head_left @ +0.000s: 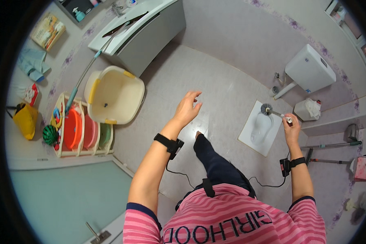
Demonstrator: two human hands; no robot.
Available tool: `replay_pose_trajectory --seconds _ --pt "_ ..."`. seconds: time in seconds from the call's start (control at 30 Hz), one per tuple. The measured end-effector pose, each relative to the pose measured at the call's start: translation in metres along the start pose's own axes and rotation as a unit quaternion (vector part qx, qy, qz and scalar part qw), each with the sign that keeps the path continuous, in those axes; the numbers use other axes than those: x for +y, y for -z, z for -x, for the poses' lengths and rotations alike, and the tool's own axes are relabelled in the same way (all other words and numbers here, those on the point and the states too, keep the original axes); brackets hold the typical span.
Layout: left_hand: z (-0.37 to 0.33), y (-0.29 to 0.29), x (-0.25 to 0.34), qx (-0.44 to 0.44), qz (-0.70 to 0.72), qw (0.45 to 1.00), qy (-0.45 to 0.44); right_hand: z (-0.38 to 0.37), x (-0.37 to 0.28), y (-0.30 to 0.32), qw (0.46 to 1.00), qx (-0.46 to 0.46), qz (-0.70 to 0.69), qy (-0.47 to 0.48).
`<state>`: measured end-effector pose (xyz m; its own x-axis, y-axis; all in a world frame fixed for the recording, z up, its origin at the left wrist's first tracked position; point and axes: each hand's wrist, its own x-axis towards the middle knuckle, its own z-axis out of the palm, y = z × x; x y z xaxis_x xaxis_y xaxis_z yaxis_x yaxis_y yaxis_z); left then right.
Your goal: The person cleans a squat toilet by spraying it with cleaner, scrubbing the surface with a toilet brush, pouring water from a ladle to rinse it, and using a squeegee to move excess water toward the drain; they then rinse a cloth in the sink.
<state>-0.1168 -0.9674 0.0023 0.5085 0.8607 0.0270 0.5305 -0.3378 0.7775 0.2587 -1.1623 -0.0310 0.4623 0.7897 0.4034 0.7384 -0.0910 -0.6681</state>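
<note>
My right hand (291, 126) is closed round the handle of a toilet brush, off to the right. The brush's round grey bristle head (266, 109) points left, over the far end of a white squat toilet (259, 128) set in the floor. Whether the bristles touch the porcelain I cannot tell. In the middle, my left hand (188, 107) hangs above the tiled floor with nothing in it, its fingers slightly bent and the thumb apart. Each wrist carries a black strapped device with a cable.
A white cistern (311, 69) hangs on the wall beyond the toilet, near a lined waste bin (307, 109). Long-handled tools (329, 145) lean at the right. Leftward stand a cream tub (118, 95), a rack of basins (83, 130), a vanity (150, 40) and a door (65, 195).
</note>
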Motion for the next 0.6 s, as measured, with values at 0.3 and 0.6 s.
replay_pose_trajectory --seconds 0.3,0.6 --pt "-0.211 0.051 -0.056 -0.099 -0.024 0.994 -0.025 -0.116 0.047 -0.131 0.977 0.106 -0.004 -0.184" --pt "-0.388 0.068 -0.093 -0.197 -0.065 0.977 -0.05 -0.221 0.05 -0.213 0.943 0.172 -0.021 -0.285"
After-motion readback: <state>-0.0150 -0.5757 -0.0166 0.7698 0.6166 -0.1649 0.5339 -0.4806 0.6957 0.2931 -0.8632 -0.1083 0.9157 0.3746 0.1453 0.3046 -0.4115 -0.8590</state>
